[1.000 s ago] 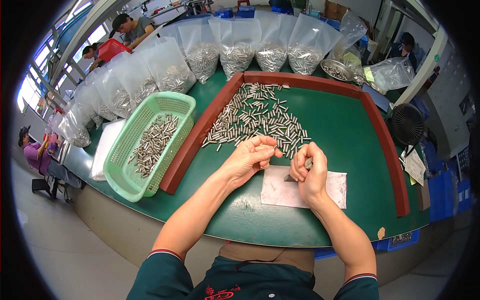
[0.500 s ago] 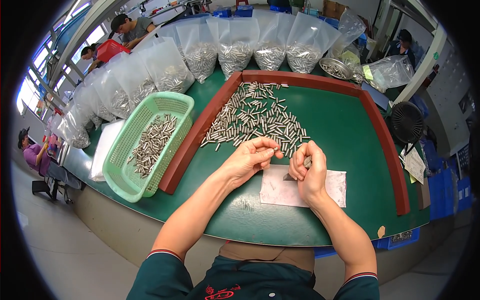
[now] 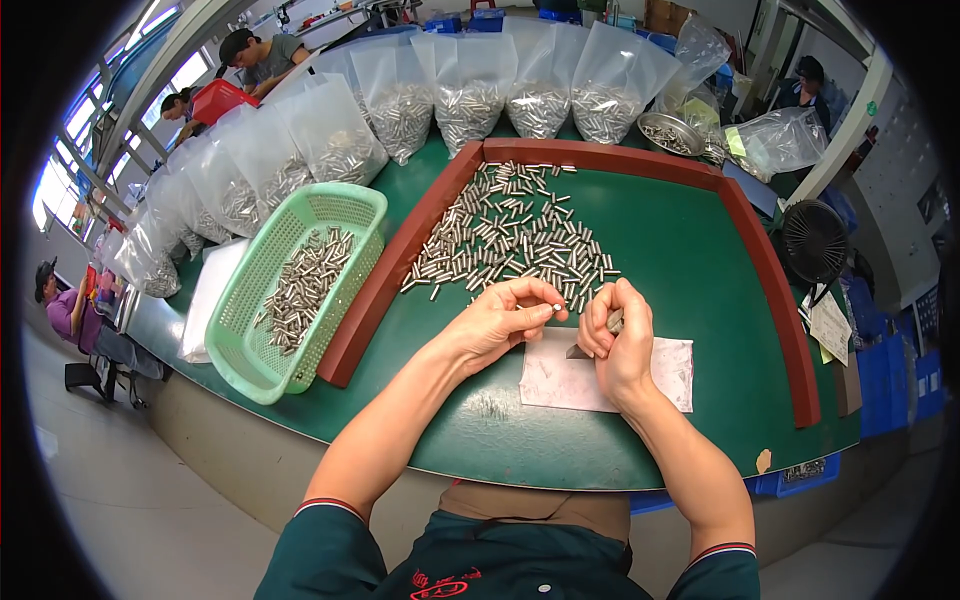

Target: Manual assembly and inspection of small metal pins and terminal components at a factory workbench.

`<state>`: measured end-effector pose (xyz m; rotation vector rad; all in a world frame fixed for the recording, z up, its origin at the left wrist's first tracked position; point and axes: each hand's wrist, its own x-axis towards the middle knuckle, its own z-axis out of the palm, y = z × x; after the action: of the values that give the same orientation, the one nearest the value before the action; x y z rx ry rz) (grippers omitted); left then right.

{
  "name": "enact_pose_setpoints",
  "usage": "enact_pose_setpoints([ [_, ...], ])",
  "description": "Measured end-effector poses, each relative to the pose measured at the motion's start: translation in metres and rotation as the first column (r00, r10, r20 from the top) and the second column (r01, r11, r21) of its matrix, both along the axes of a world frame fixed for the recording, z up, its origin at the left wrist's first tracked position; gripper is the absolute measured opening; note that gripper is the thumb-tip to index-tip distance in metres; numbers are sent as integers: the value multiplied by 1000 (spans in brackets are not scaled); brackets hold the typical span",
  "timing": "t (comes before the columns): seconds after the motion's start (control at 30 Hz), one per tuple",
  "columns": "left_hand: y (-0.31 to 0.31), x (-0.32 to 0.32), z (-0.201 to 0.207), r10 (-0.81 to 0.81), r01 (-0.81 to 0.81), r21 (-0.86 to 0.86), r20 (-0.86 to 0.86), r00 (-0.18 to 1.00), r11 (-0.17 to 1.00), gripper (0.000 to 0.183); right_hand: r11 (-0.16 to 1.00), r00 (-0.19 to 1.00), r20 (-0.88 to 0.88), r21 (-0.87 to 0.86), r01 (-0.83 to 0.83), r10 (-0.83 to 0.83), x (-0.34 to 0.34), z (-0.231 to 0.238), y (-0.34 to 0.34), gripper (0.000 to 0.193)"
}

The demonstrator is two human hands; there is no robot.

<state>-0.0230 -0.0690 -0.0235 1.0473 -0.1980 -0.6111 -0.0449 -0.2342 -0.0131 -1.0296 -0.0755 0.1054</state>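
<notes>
At a green tabletop (image 3: pixel 690 250), you bend your right hand (image 3: pixel 622 335) into a fist around a grey tool (image 3: pixel 577 352), most of it hidden by your fingers, above a pinkish-white cloth (image 3: pixel 560 388). Just beside it, your left hand (image 3: pixel 505 322) pinches a small metal piece (image 3: pixel 557 308) between thumb and fingertips, its bright end showing, the other fingers loosely curled. Beyond your hands spreads a pile of short metal pins (image 3: pixel 510 235), while to your left a pale green basket (image 3: pixel 235 335) holds more of them. Red-brown bars (image 3: pixel 610 158) border the work area, with a black fan (image 3: pixel 815 243) to the right. Farther back stand clear bags (image 3: pixel 470 105) partly filled with metal pieces, and co-workers (image 3: pixel 268 62) sit behind them.
</notes>
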Motion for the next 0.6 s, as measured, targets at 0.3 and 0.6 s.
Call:
enact_pose_setpoints([
  [0.3,-1,-5,9,-52,-19,323,211,976,946,10,1000,1000,-3,-6,-1,1,-1,-1,0,40],
  [0.6,-14,-25,14,-325,-372,687,661,676,624,8,959,991,10,252,129,-136,-1,4,-1,41],
])
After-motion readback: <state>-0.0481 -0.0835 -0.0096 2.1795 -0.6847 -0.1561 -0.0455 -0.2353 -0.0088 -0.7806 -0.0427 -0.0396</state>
